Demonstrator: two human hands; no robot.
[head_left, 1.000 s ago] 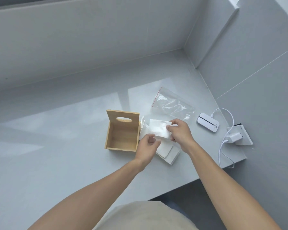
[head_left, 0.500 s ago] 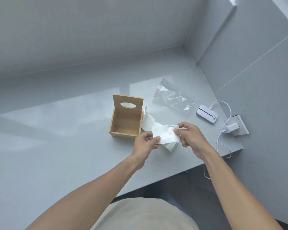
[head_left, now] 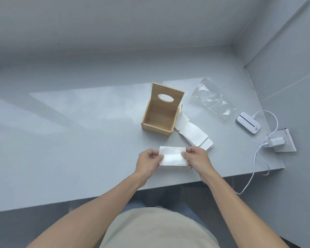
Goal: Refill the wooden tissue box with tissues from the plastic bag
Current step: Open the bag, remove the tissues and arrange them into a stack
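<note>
I hold one folded tissue (head_left: 172,156) between my two hands, just above the table (head_left: 79,140). My left hand (head_left: 148,162) pinches its left end and my right hand (head_left: 197,159) pinches its right end, so both grips are closed on it. The tissue's long side runs left to right. The wooden box (head_left: 159,114) sits straight ahead of my hands, its lid up and the inside looking empty. The stack of tissues (head_left: 193,134) lies just right of the box, nearer my right hand. The plastic bag (head_left: 213,99) lies farther back on the right. I think the tissue goes forward into the box next.
</note>
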